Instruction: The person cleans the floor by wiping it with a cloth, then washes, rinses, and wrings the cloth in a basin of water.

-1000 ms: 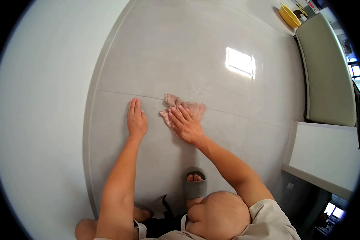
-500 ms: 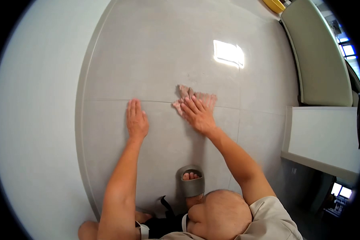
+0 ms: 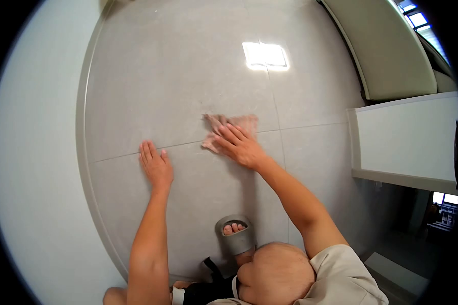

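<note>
My right hand point(image 3: 241, 148) lies flat on a crumpled pinkish cloth point(image 3: 247, 123), pressing it against the grey tiled floor point(image 3: 188, 96). Its fingers are stretched out over the cloth, not wrapped round it, and they cover part of it. To the left, my left hand point(image 3: 156, 165) rests palm down on the bare tile, open and holding nothing. Its fingertips reach the tile joint, and the thumb stands a little apart. The cloth's upper left corner is bunched, while its right side is spread out.
A white wall point(image 3: 40, 152) with a grey skirting point(image 3: 83, 117) runs along the left. On the right are a beige upholstered piece point(image 3: 384, 51) and a white low wall point(image 3: 404, 140). My foot in a grey slipper point(image 3: 236, 239) is planted below the cloth.
The view has turned and shifted, so the floor joints now slant differently. Both hands appear further left in view. My right hand stays on the cloth; my left stays flat on the floor.
</note>
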The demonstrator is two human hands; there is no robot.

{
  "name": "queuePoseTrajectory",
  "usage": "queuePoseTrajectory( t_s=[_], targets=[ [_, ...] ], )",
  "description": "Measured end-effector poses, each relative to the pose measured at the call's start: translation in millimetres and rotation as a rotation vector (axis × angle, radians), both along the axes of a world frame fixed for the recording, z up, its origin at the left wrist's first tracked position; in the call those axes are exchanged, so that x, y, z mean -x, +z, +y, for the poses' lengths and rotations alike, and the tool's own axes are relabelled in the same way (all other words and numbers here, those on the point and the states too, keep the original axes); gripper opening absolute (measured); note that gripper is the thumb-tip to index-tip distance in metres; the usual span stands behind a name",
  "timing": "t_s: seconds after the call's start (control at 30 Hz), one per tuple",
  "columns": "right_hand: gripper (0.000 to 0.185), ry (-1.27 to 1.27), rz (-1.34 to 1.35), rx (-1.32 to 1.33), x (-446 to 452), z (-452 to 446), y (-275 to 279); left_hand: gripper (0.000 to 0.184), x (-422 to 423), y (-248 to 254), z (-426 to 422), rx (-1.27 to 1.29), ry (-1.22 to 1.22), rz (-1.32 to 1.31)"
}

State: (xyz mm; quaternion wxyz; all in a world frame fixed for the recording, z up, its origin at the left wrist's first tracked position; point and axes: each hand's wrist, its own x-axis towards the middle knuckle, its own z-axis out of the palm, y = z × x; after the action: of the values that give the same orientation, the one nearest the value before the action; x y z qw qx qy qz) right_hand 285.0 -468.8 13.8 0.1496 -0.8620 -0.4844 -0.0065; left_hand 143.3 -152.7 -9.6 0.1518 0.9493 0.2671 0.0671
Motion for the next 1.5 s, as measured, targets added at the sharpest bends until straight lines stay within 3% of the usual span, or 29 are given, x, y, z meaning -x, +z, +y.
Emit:
queuePoseTrajectory(
  t_s=[0.23, 0.5, 0.6, 0.77, 0.87, 1.0, 1.13, 1.37, 1.5],
  targets=[
    [0.081, -0.494, -0.021, 0.101, 38.8, -27.7, -1.2, 0.064, -18.7, 2.5, -19.1, -0.113, -0.003, 0.002],
    [0.076, -0.384, -0.043, -0.058, -72.6, 115.8, -14.7, 0.064, -18.1, 6.0, -20.9, -0.152, 0.006, 0.022],
    [0.072, -0.331, -0.096, -0.081, -68.7, 107.0, -15.8, 0.064, -14.8, 3.1, -16.2, -0.122, -0.022, 0.018],
    [0.065, -0.539, -0.071, 0.030, 9.3, 10.5, -5.0, 0.063, -15.5, 2.8, -16.2, -0.111, 0.000, 0.031],
    [0.063, -0.583, -0.082, 0.080, 9.8, -14.2, -3.1, 0.063, -16.3, 7.9, -17.8, -0.079, -0.001, 0.040],
    [0.060, -0.535, -0.168, 0.026, -39.0, 44.8, -12.8, 0.064, -15.7, 6.7, -17.3, -0.082, -0.013, 0.051],
    [0.058, -0.469, -0.073, -0.107, -78.6, 104.7, -15.3, 0.062, -12.9, 6.8, -12.1, -0.032, -0.036, 0.008],
    [0.052, -0.691, -0.014, -0.133, 22.5, 55.1, -5.9, 0.054, 10.1, 2.6, 34.1, 0.149, -0.275, -0.132],
    [0.034, -0.588, -0.042, -0.238, 26.8, 53.1, 9.1, 0.053, 21.5, 17.4, 43.4, 0.100, -0.267, -0.050]
  ],
)
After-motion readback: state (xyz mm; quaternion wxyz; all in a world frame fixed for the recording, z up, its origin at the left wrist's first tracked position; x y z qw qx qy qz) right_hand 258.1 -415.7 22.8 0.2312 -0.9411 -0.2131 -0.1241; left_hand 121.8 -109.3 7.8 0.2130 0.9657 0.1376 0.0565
